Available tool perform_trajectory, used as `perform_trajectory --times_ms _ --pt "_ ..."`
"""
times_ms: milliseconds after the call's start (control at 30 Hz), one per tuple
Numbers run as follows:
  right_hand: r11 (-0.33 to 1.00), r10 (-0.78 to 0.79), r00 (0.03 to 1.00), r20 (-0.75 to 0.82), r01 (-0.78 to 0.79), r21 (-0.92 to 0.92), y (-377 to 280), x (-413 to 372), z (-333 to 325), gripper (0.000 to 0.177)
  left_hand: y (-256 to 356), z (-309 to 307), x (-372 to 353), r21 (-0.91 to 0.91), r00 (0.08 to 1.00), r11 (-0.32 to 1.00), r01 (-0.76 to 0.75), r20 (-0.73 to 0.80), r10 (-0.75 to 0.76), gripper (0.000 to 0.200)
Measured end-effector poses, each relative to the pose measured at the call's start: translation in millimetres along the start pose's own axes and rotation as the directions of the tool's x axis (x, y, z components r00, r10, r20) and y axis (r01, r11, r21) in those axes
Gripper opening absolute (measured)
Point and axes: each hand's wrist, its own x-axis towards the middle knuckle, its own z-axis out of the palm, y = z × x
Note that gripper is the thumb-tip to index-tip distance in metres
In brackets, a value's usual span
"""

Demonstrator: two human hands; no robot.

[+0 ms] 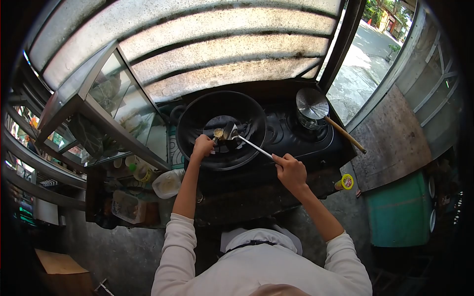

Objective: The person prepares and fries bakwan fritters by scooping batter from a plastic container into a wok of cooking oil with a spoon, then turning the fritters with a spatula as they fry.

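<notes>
A large black wok [221,160] sits on the dark stove. My right hand [291,171] is closed round the long pale handle of a spatula [254,147]. The spatula's dark blade is inside the wok, near its middle. Over the wok's left side, my left hand [203,146] has its fingers drawn together. Just beyond those fingertips is a small round thing with a yellowish middle [218,132], close beside the blade. What exactly the left fingers grip is too small to tell.
Right of the wok, a metal pot [312,122] carries a strainer [312,102] with a wooden handle. A glass display case [126,98] stands on the left. Plastic containers [129,207] and a bag [168,184] line the counter's near left. A yellow-rimmed cup [347,181] is near the right edge.
</notes>
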Motion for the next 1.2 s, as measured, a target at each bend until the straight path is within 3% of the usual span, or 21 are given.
perform_trajectory --times_ms 567,667,767,867,1067,1200 --pt "0.999 0.004 0.999 0.045 -0.006 0.036 2.6 7.1 1.7 0.031 -0.5 -1.5 2.0 -0.022 1.000 1.000 0.004 -0.012 -0.004 0.018" --pt "0.998 0.038 0.998 0.053 -0.040 0.049 6.1 5.2 -1.3 0.031 0.6 -0.8 0.8 0.022 0.999 1.000 -0.015 -0.037 0.016 0.019" --pt "0.995 0.054 0.998 0.042 -0.058 0.080 10.6 3.7 -4.1 0.032 1.3 -0.6 -0.2 0.204 0.994 0.975 -0.084 -0.050 0.096 0.019" --pt "0.993 0.074 0.997 0.016 -0.075 0.095 14.1 4.2 -7.2 0.032 -8.1 6.3 5.0 0.446 0.945 0.886 -0.129 -0.216 0.247 0.022" --pt "0.984 0.107 0.994 -0.014 -0.104 0.144 15.0 9.1 -19.5 0.031 -4.8 2.8 -11.4 0.512 0.910 0.825 -0.238 -0.179 0.374 0.024" --pt "0.978 0.099 0.994 0.037 -0.104 0.180 9.2 16.1 -23.6 0.030 -8.3 0.3 -15.2 0.486 0.919 0.841 -0.238 -0.168 0.357 0.023"
